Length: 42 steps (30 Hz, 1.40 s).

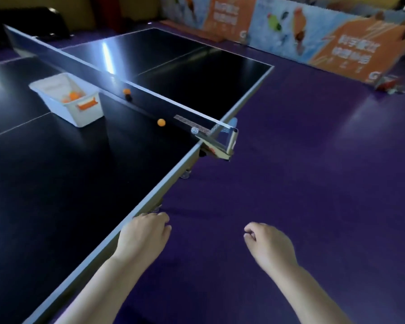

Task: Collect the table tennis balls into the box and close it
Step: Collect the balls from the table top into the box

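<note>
— Both empty? Left hand (145, 232) low centre, fingers curled loosely over table (56, 183) edge; right hand (267, 242) beside it, loosely curled, holding nothing.

— Step?

— Mid-collection. Two orange balls (161, 122) (126, 91) loose by net (117, 73), mid-frame; box (67, 101) upper left, open, partly filled.

— Next?

— Probably reaching forward for nearer ball, then carrying left to box.

Head view, down and forward along the table (56, 183) edge.
</note>
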Tool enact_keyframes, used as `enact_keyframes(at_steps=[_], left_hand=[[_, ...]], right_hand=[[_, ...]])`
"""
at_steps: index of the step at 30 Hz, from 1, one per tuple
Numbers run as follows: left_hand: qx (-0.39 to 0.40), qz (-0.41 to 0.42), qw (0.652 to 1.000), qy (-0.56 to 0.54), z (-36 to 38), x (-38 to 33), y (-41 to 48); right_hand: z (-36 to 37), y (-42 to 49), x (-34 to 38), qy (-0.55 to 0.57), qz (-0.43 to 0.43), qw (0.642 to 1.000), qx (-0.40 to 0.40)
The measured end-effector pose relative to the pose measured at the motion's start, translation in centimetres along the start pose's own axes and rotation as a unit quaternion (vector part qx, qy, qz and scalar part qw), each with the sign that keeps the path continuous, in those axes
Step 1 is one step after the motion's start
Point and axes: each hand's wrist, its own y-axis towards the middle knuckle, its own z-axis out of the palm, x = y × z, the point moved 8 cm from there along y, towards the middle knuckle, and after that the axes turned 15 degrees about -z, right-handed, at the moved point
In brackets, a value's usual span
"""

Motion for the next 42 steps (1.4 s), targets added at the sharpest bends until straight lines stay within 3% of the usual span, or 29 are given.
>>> enact_keyframes(at_steps=[9,19,24,36,42], left_hand=[[-0.018,-0.112,0.993,-0.018,0.2,2.1,11.0],[-0.052,-0.132,0.988,-0.06,-2.9,4.8,27.4],[-0.024,-0.159,0.985,-0.057,-3.0,6.4,33.3],[-0.024,-0.295,0.955,-0.024,-3.4,9.4,44.1],[-0.012,-0.364,0.931,-0.038,-2.8,9.4,48.3]], right_hand=[[0.7,18.1,2.4,0.0,-0.136,0.989,0.059],[0.4,36.0,7.2,-0.012,-0.189,0.979,0.075],[0.8,43.6,10.4,-0.006,-0.237,0.967,0.093],[7.3,61.0,18.0,-0.029,-0.377,0.909,0.177],[11.4,65.7,19.4,-0.101,-0.414,0.877,0.222]])
